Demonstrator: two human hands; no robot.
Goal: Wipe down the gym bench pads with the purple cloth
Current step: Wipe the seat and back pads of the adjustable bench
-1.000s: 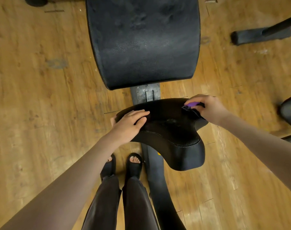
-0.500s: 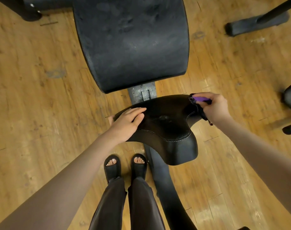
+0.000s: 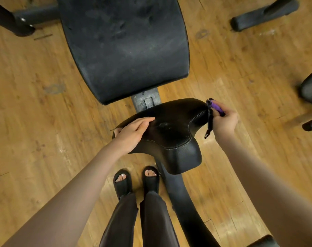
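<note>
While the seat pad point(image 3: 171, 129) at the centre of the frame is steadied from its left edge, a purple cloth point(image 3: 212, 114) is held bunched at the pad's upper-right corner. The left hand point(image 3: 132, 132) is laid flat on the pad, fingers straight and close together, with the thumb apparently tucked over the edge. The right hand point(image 3: 223, 120) is curled round the cloth, part of which is gripped in the fist while a dark strip is left hanging down beside the pad's side seam.

The cloth is seen just beside, perhaps touching, the right flank of the seat pad; contact cannot be told for certain. It lies inside and just left of the right hand, well apart from the left hand.

Progress is judged to be partial. A dull smudge is still visible on the middle of the seat pad, and the large back pad point(image 3: 126, 47) in the upper half of the frame is marked with pale streaks and dusty patches, so it appears not yet wiped. The seat's right side is taken to be the step in hand, with the back pad left to be done. Feet in black sandals point(image 3: 136, 180) are seen on the wooden floor point(image 3: 36, 104) below.
</note>
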